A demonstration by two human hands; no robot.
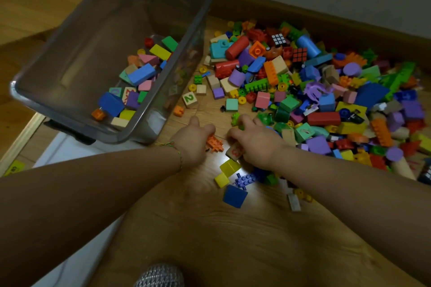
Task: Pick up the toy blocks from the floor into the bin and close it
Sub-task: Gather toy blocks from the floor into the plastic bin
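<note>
A clear grey plastic bin point(70, 109) stands open at the left with several coloured blocks point(140, 77) in its near corner. A big heap of toy blocks point(326, 91) covers the wooden floor to the right. My left hand point(192, 142) is beside the bin's near corner, its fingers curled over an orange spiky piece point(215, 144). Close to it on the right, my right hand point(256, 144) grips a wooden number block point(234, 151) at the heap's near edge. Yellow point(229, 166), purple point(245, 179) and blue point(234, 196) blocks lie loose just below my hands.
A wooden "2" cube point(189, 99) and an orange piece point(178, 110) lie by the bin's right wall. A white flat surface point(70, 193) lies under the bin's near end. The skirting board point(326, 18) and wall run behind the heap. Grey fabric point(161, 275) shows at the bottom.
</note>
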